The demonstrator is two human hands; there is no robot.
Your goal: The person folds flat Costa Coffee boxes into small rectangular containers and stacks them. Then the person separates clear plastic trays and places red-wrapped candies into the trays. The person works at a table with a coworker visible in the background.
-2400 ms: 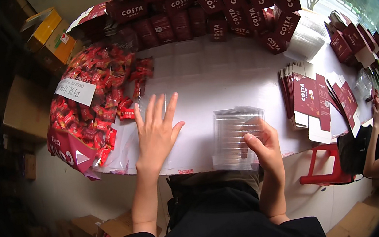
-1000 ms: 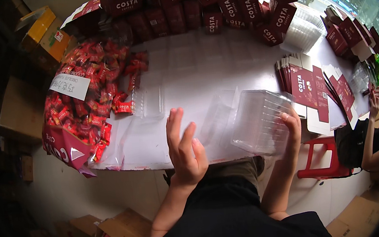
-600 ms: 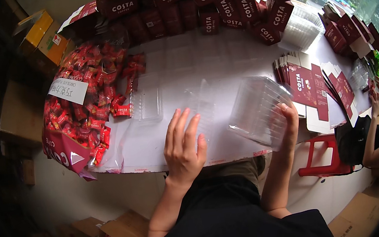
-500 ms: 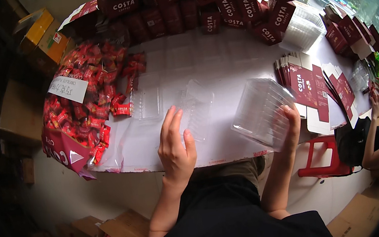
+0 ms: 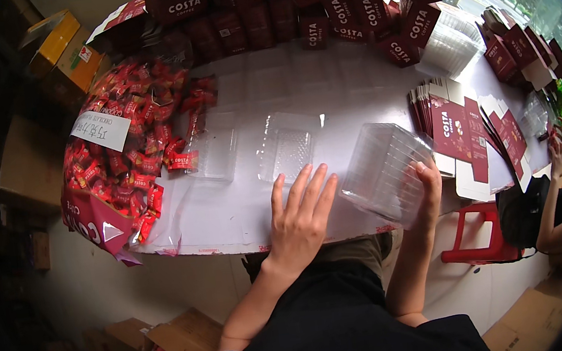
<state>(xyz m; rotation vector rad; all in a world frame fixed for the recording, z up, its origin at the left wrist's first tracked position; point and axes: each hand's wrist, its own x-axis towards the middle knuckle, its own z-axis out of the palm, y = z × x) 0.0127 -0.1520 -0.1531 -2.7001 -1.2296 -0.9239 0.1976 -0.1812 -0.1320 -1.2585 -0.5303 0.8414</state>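
My right hand point(image 5: 428, 189) grips a stack of clear plastic trays point(image 5: 384, 171) by its right side, above the table's front edge. With fingers spread and nothing in it, my left hand point(image 5: 303, 222) reaches over the white table point(image 5: 245, 225). Just beyond its fingertips lies a single clear plastic tray point(image 5: 291, 145). Left of that sits another clear tray point(image 5: 214, 157), beside a few loose red-wrapped sweets point(image 5: 183, 161). A big clear bag of red-wrapped sweets point(image 5: 140, 112) fills the table's left end.
Dark red printed boxes point(image 5: 242, 29) are piled along the back. Flat box blanks point(image 5: 454, 129) and more stacked clear trays point(image 5: 450, 42) stand at the right. A co-worker's hand point(image 5: 558, 148) shows at far right, near a red stool point(image 5: 474, 236). Cardboard cartons point(image 5: 182, 342) stand on the floor.
My left hand has moved right, toward the held stack, and its fingers have spread. The single tray in the middle has shifted and now lies flat. My right hand keeps the stack.
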